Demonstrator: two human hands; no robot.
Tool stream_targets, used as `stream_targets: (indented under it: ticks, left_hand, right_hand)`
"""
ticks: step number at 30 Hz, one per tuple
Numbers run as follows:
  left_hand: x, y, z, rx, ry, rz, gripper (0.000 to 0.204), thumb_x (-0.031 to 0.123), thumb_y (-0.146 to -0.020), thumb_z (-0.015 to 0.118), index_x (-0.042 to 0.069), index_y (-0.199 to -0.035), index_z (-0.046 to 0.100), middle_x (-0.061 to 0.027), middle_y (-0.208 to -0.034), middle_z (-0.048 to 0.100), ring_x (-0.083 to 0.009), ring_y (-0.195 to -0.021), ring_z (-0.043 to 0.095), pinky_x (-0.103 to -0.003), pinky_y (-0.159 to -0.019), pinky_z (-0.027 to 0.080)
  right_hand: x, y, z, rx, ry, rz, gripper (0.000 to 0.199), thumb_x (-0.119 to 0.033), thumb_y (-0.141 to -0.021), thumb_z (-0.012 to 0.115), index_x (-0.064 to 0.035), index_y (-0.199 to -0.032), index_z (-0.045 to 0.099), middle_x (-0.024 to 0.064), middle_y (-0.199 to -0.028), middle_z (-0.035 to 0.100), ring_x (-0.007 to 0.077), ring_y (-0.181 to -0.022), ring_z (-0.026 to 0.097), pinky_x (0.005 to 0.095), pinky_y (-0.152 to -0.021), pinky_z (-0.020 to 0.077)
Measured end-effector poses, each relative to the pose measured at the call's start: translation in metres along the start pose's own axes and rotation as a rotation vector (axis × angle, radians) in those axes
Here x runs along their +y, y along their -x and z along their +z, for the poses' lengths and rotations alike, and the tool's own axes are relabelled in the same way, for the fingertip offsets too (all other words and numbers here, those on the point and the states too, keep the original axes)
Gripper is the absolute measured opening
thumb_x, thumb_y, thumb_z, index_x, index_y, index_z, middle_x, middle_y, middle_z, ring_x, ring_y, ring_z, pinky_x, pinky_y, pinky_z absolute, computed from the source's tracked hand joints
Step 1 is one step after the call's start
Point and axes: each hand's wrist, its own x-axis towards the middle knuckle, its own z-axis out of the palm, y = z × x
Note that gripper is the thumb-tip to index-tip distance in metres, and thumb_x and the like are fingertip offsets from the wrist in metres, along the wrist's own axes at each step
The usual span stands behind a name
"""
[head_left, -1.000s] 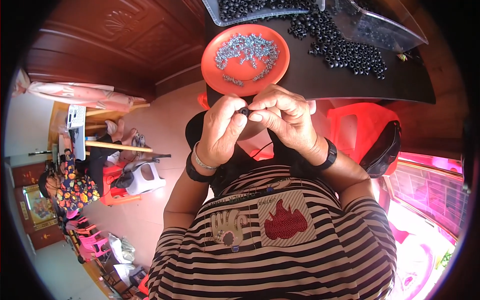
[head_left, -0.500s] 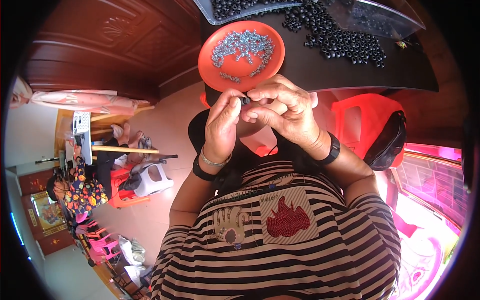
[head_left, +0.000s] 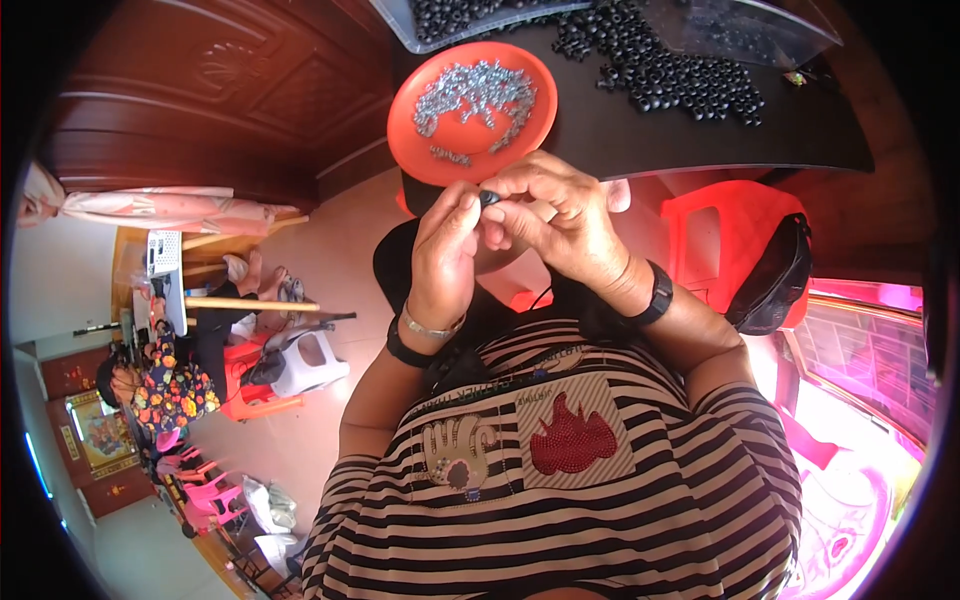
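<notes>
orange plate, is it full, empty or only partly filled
The orange plate is partly filled: small silvery metal pieces lie mostly toward its far side, with bare orange showing around them.

- A dark, smooth counter (head_left: 690, 145) with a slightly curved near edge carries everything here.
- At its near left corner sits a round orange-red plate (head_left: 402, 135), with small silvery metal pieces (head_left: 480, 85) scattered inside.
- Just beyond the plate, a clear plastic tray (head_left: 428, 46) holds black pieces.
- Right of these, loose black pieces (head_left: 655, 75) spread in a dense heap.
- A clear plastic container (head_left: 770, 38) stands at the far right, beside the heap.
- Near it lies a tiny colourful item (head_left: 794, 78).
</notes>
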Motion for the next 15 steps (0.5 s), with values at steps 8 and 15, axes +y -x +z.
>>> stream_targets:
  ticks: [8,15]
  left_hand:
    - [-0.004,0.013,-0.033,0.012,-0.182,-0.073,0.021,0.022,-0.095,0.042,0.003,-0.086,0.047,-0.0061,-0.073,0.049,-0.0159,-0.068,0.048,-0.028,-0.067,0.039]
    - [-0.009,0.018,-0.059,0.062,-0.146,-0.061,0.022,0.023,-0.095,0.042,0.003,-0.086,0.047,-0.0065,-0.071,0.050,-0.0160,-0.068,0.049,-0.027,-0.065,0.038]
  right_hand:
    - [-0.023,-0.038,-0.068,0.104,0.492,-0.232,0.017,-0.008,-0.075,0.073,-0.0030,-0.089,0.067,0.0088,-0.083,0.066,0.0246,-0.077,0.063,0.0324,-0.069,0.0505]
    - [-0.058,-0.133,-0.188,0.513,1.267,-0.197,0.031,-0.009,-0.075,0.067,-0.0021,-0.105,0.064,0.0157,-0.090,0.064,0.0302,-0.080,0.064,0.0359,-0.072,0.0511]
